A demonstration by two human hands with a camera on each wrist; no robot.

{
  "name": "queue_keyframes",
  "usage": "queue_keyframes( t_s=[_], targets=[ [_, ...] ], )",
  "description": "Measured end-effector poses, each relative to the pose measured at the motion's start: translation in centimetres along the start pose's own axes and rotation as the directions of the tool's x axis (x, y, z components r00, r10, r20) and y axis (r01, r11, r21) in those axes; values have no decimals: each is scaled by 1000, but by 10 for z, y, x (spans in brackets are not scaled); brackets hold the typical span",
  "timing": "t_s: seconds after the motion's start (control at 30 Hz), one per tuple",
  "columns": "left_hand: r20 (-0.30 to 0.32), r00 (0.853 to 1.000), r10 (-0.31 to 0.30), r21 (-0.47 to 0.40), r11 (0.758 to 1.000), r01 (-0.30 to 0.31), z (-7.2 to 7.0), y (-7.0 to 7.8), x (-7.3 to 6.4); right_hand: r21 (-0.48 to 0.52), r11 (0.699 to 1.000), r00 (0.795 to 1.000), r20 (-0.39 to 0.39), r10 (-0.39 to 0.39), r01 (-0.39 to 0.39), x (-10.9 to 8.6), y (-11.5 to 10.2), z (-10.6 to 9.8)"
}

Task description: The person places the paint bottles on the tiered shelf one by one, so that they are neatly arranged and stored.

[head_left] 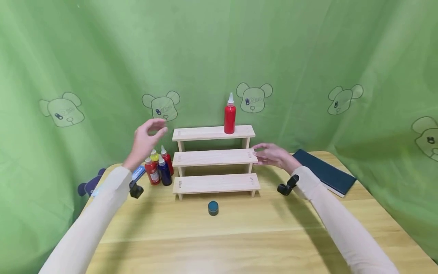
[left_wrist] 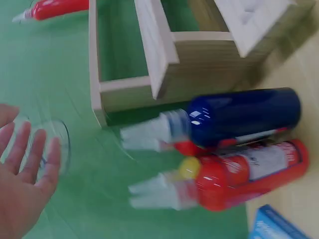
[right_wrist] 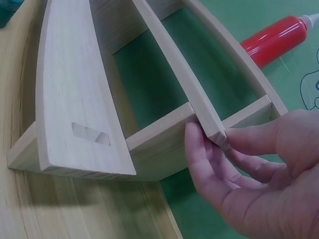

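A three-step wooden display rack (head_left: 215,157) stands at the back of the table. My right hand (head_left: 273,156) pinches the right end of its middle step; the right wrist view shows the thumb (right_wrist: 251,139) on one face and fingers beneath. In the air left of the rack, my left hand (head_left: 148,139) holds nothing, its fingers loosely bent. Below it stand several squeeze bottles: a blue one (head_left: 165,173), a yellow one (head_left: 154,155) and two red ones, the nearer red bottle (head_left: 152,172) labelled. Another red squeeze bottle (head_left: 230,118) stands upright on the rack's top step.
A small dark teal jar (head_left: 213,208) sits in front of the rack. To the right lies a dark teal notebook (head_left: 325,171). A blue box (head_left: 138,173) is by the bottles, partly behind the left sleeve. A green curtain (head_left: 205,57) hangs behind the table (head_left: 212,247).
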State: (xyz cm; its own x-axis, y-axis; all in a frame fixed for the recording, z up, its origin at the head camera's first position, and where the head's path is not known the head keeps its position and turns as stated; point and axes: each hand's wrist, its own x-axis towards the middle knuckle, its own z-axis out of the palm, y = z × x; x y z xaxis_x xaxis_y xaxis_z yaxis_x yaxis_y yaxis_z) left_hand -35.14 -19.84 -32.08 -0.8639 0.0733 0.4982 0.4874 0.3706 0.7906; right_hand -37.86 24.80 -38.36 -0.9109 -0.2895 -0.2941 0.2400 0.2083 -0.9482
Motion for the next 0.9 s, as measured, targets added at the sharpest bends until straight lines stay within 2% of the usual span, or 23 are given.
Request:
queue_keyframes(
  t_s=[0.17, 0.37, 0.5, 0.73, 0.9],
  targets=[
    [-127, 990, -59, -83, 995, 49, -23, -15, -20, -29, 999, 1000, 19, 22, -21, -2, -2, 4],
    [-180, 979, -98, -112, 991, 79, -44, -30, -35, -1, 1000, 999, 29, 26, -26, -5, -7, 0],
    [-176, 976, -129, -94, 989, 114, -52, -43, -45, 31, 999, 999, 48, 24, -25, -4, -4, -3],
    [-152, 966, -209, -42, 978, 205, -53, -58, -60, 61, 997, 999, 40, 36, -38, 1, -2, -2],
    [-83, 970, -229, 42, 971, 233, -50, -62, -68, 76, 996, 999, 21, 48, -49, 0, -4, -3]
  ],
)
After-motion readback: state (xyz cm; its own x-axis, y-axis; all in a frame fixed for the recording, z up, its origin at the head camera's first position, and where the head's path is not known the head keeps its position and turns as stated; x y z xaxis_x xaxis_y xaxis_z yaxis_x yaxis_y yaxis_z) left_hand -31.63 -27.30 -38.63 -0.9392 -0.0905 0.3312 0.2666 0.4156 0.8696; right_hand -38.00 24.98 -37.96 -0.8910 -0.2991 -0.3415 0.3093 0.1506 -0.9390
